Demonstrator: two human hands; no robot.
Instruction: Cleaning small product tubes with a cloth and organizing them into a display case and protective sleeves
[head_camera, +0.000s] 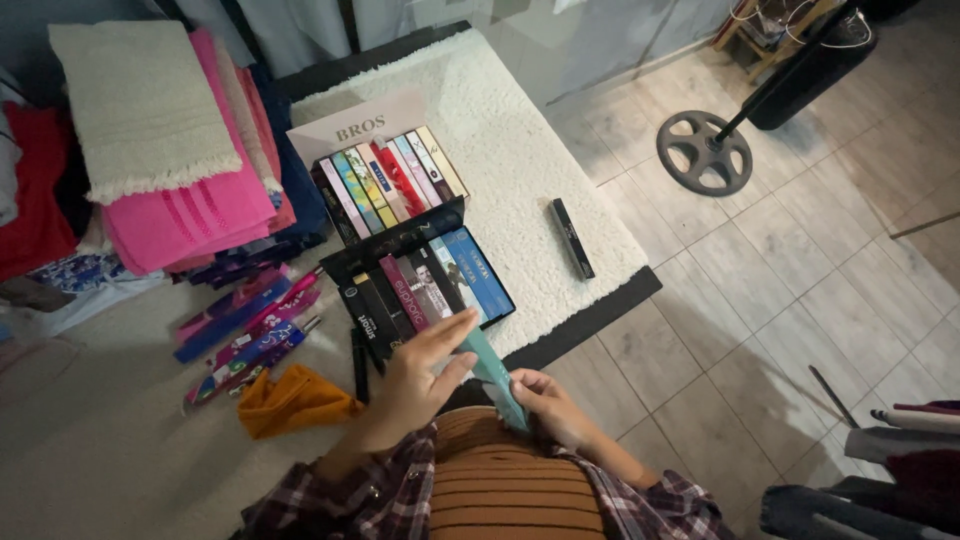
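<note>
I see my left hand and right hand sharing one slim teal box. Its long axis runs on a diagonal: the upper end points up and left toward the tray, the lower end down and right toward my body. The right fingers curl around the lower end and pinch it against the thumb. The left fingers are stretched out, loosely together, lying across the upper end, with the thumb beneath, so the box sits between thumb and fingers. Whether the left hand presses hard I cannot tell.

Just beyond the left fingertips lies the near tray of slim boxes, standing on edge side by side, dark ones at the left and blue at the right. Behind it sits a second tray, with coloured boxes. Both rest on a white mat. A single black box lies on the mat, well apart, beyond the right fingers. Left of the left wrist lie an orange cloth and loose pink and blue boxes.
</note>
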